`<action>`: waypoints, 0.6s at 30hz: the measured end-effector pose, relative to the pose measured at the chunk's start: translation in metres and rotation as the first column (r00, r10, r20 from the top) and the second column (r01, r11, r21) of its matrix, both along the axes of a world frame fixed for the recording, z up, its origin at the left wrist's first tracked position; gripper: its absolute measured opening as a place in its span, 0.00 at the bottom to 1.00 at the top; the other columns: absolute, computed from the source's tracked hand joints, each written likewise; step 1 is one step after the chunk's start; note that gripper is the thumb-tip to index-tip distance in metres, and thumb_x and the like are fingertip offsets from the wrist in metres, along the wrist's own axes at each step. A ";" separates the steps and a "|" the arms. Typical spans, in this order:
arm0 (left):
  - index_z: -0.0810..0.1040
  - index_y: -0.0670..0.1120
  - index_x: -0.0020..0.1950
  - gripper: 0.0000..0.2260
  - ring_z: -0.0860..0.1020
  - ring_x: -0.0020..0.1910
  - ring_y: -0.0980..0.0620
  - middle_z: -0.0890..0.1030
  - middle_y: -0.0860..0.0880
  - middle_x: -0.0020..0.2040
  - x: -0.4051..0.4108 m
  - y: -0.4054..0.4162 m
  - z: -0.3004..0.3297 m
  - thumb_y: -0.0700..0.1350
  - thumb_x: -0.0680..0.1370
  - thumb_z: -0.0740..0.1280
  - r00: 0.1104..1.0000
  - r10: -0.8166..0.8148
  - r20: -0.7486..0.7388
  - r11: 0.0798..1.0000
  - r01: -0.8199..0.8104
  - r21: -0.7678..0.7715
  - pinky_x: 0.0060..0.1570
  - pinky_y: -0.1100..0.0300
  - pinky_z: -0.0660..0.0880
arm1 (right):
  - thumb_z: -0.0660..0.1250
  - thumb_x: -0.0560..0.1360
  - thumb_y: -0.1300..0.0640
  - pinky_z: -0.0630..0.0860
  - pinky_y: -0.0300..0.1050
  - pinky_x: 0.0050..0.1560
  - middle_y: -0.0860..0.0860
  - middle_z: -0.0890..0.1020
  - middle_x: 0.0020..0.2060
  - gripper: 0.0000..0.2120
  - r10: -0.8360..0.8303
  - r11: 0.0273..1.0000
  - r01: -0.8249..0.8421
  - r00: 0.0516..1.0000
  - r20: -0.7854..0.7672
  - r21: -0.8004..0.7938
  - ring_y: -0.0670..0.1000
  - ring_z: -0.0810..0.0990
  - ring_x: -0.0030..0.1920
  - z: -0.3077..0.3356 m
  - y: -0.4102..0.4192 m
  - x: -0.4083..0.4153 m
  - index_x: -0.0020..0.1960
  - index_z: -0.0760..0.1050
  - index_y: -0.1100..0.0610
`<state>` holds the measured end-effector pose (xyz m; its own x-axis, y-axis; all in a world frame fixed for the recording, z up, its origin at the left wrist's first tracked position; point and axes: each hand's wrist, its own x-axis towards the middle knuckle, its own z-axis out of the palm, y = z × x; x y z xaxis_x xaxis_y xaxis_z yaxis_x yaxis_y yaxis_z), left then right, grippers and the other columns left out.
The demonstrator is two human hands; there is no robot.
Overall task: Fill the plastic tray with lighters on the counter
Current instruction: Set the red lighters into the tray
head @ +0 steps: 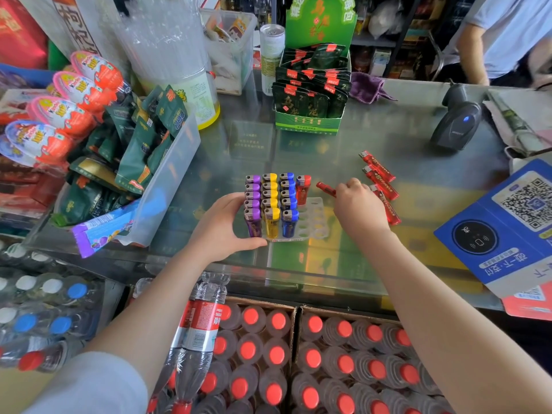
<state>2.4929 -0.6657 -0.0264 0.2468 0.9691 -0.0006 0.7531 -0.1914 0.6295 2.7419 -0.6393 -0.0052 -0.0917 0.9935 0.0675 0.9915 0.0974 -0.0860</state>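
Observation:
A white plastic tray (316,227) with round holes sits on the glass counter (373,138). Rows of purple lighters (252,204), yellow lighters (270,201) and blue lighters (288,201) stand upright in it, plus one red lighter (302,189) at the far end of the fourth row. My left hand (222,225) grips the tray's left near corner. My right hand (358,204) holds a red lighter (325,189) just right of the tray. Several loose red lighters (380,177) lie flat on the counter beyond and beside that hand.
A clear bin of green snack packets (143,162) stands close on the left. A green tea display box (310,103) is behind the tray, a barcode scanner (457,124) at the right rear, a blue QR payment stand (507,225) at right. Bottled water crates (298,354) sit below. A person (504,37) stands at far right.

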 end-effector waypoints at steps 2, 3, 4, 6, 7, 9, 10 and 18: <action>0.70 0.54 0.62 0.33 0.66 0.64 0.57 0.71 0.56 0.64 0.000 0.000 0.000 0.63 0.60 0.71 1.000 -0.002 0.005 1.000 0.002 0.004 0.62 0.54 0.66 | 0.60 0.72 0.67 0.66 0.47 0.36 0.62 0.77 0.46 0.07 -0.023 1.000 0.022 0.996 -0.089 -0.012 0.62 0.77 0.45 0.003 0.002 -0.001 0.48 0.73 0.66; 0.70 0.54 0.62 0.33 0.66 0.64 0.57 0.71 0.57 0.64 0.000 0.000 0.000 0.63 0.60 0.71 1.000 -0.003 0.006 1.000 0.003 0.008 0.62 0.54 0.66 | 0.61 0.72 0.64 0.68 0.46 0.36 0.61 0.78 0.44 0.07 -0.045 0.999 0.047 0.979 -0.199 0.004 0.62 0.77 0.43 0.005 0.001 0.000 0.47 0.74 0.65; 0.71 0.54 0.62 0.33 0.66 0.64 0.57 0.71 0.57 0.64 -0.001 0.001 -0.001 0.63 0.60 0.71 1.000 -0.003 0.005 1.000 0.003 0.011 0.62 0.54 0.66 | 0.62 0.71 0.63 0.70 0.46 0.36 0.59 0.79 0.41 0.06 -0.067 0.997 0.079 0.935 -0.347 0.019 0.60 0.77 0.40 0.007 -0.002 0.000 0.47 0.74 0.64; 0.71 0.54 0.62 0.33 0.67 0.63 0.57 0.72 0.56 0.63 -0.001 0.001 -0.001 0.63 0.60 0.71 1.000 -0.006 0.002 1.000 0.006 0.013 0.61 0.54 0.67 | 0.65 0.71 0.63 0.73 0.39 0.37 0.53 0.81 0.37 0.02 -0.090 0.992 0.123 0.755 -0.650 0.006 0.51 0.77 0.36 0.012 -0.011 -0.003 0.43 0.75 0.60; 0.71 0.54 0.62 0.33 0.67 0.63 0.56 0.72 0.56 0.63 -0.001 0.002 -0.001 0.64 0.60 0.71 1.000 -0.009 0.001 1.000 0.009 0.016 0.61 0.54 0.67 | 0.66 0.71 0.63 0.73 0.35 0.38 0.51 0.82 0.37 0.02 -0.076 0.994 0.106 0.659 -0.748 -0.007 0.48 0.78 0.35 0.013 -0.016 -0.005 0.43 0.75 0.58; 0.71 0.54 0.62 0.33 0.67 0.63 0.56 0.72 0.56 0.63 -0.001 0.002 -0.002 0.64 0.60 0.70 1.000 -0.015 -0.001 1.000 0.015 0.018 0.61 0.54 0.67 | 0.67 0.71 0.65 0.76 0.36 0.44 0.49 0.84 0.37 0.05 -0.019 1.000 0.028 0.553 -0.833 -0.004 0.47 0.81 0.39 0.012 -0.025 -0.011 0.44 0.76 0.57; 0.71 0.54 0.62 0.33 0.67 0.63 0.57 0.72 0.56 0.63 -0.001 0.002 -0.002 0.64 0.60 0.71 1.000 -0.017 -0.003 1.000 0.017 0.019 0.61 0.54 0.67 | 0.67 0.71 0.65 0.77 0.36 0.45 0.47 0.84 0.37 0.05 0.007 1.000 -0.005 0.543 -0.840 0.006 0.47 0.82 0.40 0.009 -0.027 -0.014 0.45 0.75 0.57; 0.71 0.53 0.63 0.33 0.67 0.63 0.56 0.72 0.56 0.64 -0.002 0.002 -0.001 0.62 0.61 0.72 1.000 -0.015 0.008 1.000 0.014 0.024 0.62 0.54 0.66 | 0.67 0.71 0.65 0.68 0.24 0.38 0.49 0.76 0.39 0.03 0.124 0.991 -0.059 0.712 -0.691 0.117 0.38 0.72 0.35 0.005 -0.023 -0.028 0.44 0.76 0.62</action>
